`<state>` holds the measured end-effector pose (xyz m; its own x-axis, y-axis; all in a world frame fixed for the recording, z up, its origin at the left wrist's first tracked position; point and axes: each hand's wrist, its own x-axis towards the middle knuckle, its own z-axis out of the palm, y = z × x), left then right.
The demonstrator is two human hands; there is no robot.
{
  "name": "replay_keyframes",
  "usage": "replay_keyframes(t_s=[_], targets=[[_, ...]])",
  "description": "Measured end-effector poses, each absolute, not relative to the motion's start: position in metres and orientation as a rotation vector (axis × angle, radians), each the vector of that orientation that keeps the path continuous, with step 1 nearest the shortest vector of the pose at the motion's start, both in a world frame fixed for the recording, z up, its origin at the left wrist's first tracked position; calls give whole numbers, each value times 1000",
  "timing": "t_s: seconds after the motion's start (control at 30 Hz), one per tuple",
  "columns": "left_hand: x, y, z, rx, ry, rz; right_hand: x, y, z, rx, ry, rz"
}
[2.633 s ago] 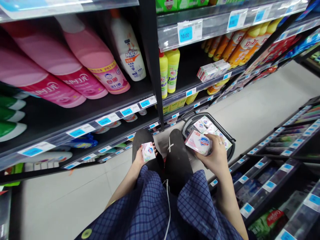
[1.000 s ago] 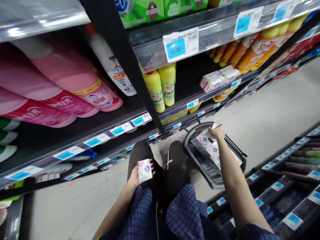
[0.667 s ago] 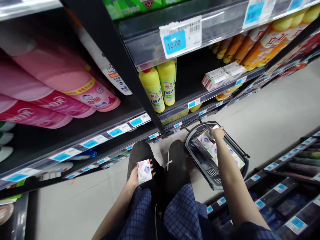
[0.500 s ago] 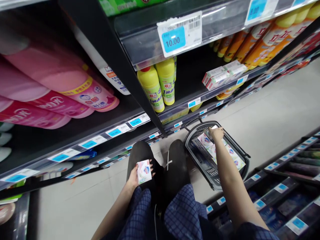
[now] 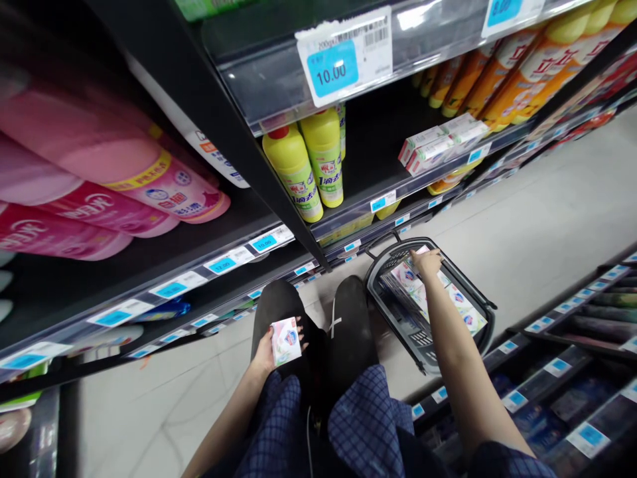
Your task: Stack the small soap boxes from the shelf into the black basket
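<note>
My left hand [image 5: 269, 350] rests on my left knee, closed around a small pink-and-white soap box [image 5: 285, 340]. My right arm stretches forward and my right hand [image 5: 426, 263] reaches into a black shopping basket [image 5: 482, 332] on the floor. Its fingers are curled on a soap box [image 5: 422, 251] at the basket's far end. Several more soap boxes [image 5: 460, 307] lie flat inside the basket. I am crouched, with knees in black trousers and a blue checked shirt in view.
A black shelf unit stands to my left and ahead, with pink bottles [image 5: 149, 179], yellow bottles [image 5: 308, 159], orange bottles [image 5: 502, 73] and boxed soap [image 5: 432, 143]. Blue price tags [image 5: 332, 66] line the shelf edges. Low shelves [image 5: 572, 358] stand at right. Pale floor tiles [image 5: 537, 226] run between them.
My right hand went from holding a soap box near my knee to reaching into the basket. The view shifted closer to the shelves. My left hand stayed on my knee with its box.
</note>
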<state>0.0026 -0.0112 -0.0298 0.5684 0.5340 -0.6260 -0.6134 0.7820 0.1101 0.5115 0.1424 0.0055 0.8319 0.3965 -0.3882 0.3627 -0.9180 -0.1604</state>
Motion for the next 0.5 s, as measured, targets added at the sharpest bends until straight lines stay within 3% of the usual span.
replay_keyframes(t_s=[0.5], targets=[[2, -12, -30, -116, 682, 671, 515, 144, -8, -2906, -574, 614]])
